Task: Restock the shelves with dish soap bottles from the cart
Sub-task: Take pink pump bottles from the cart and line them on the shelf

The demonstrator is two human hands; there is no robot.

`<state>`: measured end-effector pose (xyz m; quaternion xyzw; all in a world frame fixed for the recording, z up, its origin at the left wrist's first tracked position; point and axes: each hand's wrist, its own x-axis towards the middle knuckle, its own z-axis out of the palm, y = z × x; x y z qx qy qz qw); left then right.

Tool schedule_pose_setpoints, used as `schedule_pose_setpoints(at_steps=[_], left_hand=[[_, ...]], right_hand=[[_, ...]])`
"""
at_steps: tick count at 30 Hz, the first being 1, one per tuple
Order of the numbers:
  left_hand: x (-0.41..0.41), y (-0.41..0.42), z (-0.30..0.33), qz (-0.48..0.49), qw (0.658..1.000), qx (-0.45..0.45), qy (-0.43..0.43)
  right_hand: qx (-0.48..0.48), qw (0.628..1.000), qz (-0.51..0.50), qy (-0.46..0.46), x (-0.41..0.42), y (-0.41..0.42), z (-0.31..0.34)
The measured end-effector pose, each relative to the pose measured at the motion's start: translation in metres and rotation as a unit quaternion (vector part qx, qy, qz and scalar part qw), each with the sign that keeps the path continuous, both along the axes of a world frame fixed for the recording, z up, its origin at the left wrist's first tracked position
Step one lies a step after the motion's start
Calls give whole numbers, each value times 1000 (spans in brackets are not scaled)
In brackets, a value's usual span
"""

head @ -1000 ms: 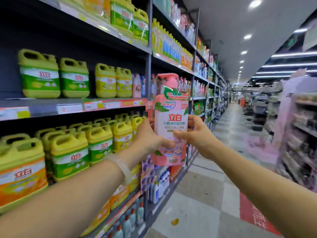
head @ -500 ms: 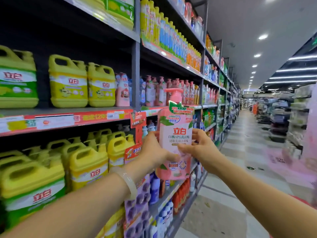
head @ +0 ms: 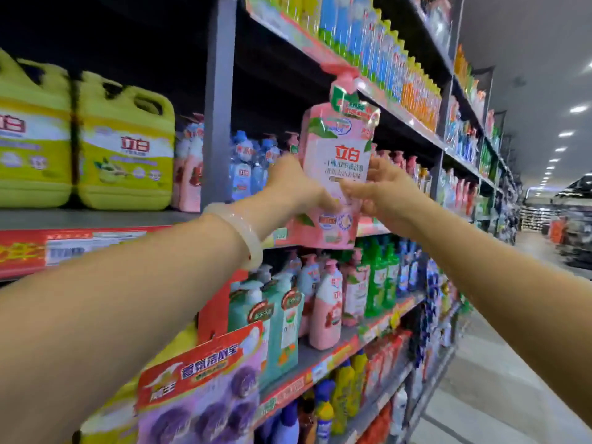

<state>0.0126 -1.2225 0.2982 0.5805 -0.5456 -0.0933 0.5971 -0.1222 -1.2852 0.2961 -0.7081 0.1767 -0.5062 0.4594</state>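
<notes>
The person holds a pink pump bottle of dish soap (head: 336,174) upright in front of the shelf edge (head: 371,224), lifted so its base hangs just above that price strip. The left hand (head: 296,184) wraps the bottle's left side, thumb across the lower label; the right hand (head: 381,190) pinches the right side with fingers curled round it. Both hands are closed on the same bottle. A pale bangle (head: 243,233) sits on the left wrist.

Behind the bottle, on that shelf, stands a row of pink and blue pump bottles (head: 253,161), and to the left of the grey upright post (head: 219,100) sit yellow jugs (head: 126,155). The matching pink ones seem to stand right of the post, so that looks like the slot to aim for.

To do this well, I would keep the bottle vertical and carry the base clear over the shelf lip before lowering. The pump head (head: 344,75) rides close to the shelf above, so it wants a low, level slide inward. One hand could steady the neighbours while the other pushes. The label should face the aisle. No cart is in view from here.
</notes>
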Motion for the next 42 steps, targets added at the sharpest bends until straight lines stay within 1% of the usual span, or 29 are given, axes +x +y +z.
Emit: schedule_pose_setpoints(at_steps=[4, 8, 11, 15, 20, 24, 27, 30, 33, 39, 42], left_hand=[[23, -75, 26, 40, 998, -32, -24], [42, -138, 36, 64, 997, -21, -27], [53, -182, 30, 83, 995, 13, -53], [65, -225, 22, 125, 989, 43, -59], [73, -257, 18, 191, 979, 60, -33], [74, -276, 10, 232, 971, 48, -26], [75, -287, 8, 244, 968, 40, -47], [76, -294, 6, 262, 961, 58, -62], [81, -303, 3, 303, 947, 73, -73], [79, -317, 3, 357, 926, 100, -76], [82, -318, 6, 362, 921, 120, -75]], right_hand=[[-39, 999, 15, -16, 28, -86, 27], [-42, 998, 49, -12, 55, -171, 37], [-42, 996, 74, 6, 71, -223, 30], [-41, 993, 109, 21, 92, -273, 21], [-30, 988, 152, 26, 113, -311, 17], [-51, 984, 168, 37, 126, -340, 9], [-84, 983, 152, 61, 130, -358, 7], [-97, 980, 147, 91, 142, -376, -1], [-137, 980, 106, 103, 151, -386, -7], [-132, 982, 35, 131, 156, -395, -5], [-182, 969, -16, 164, 150, -390, -2]])
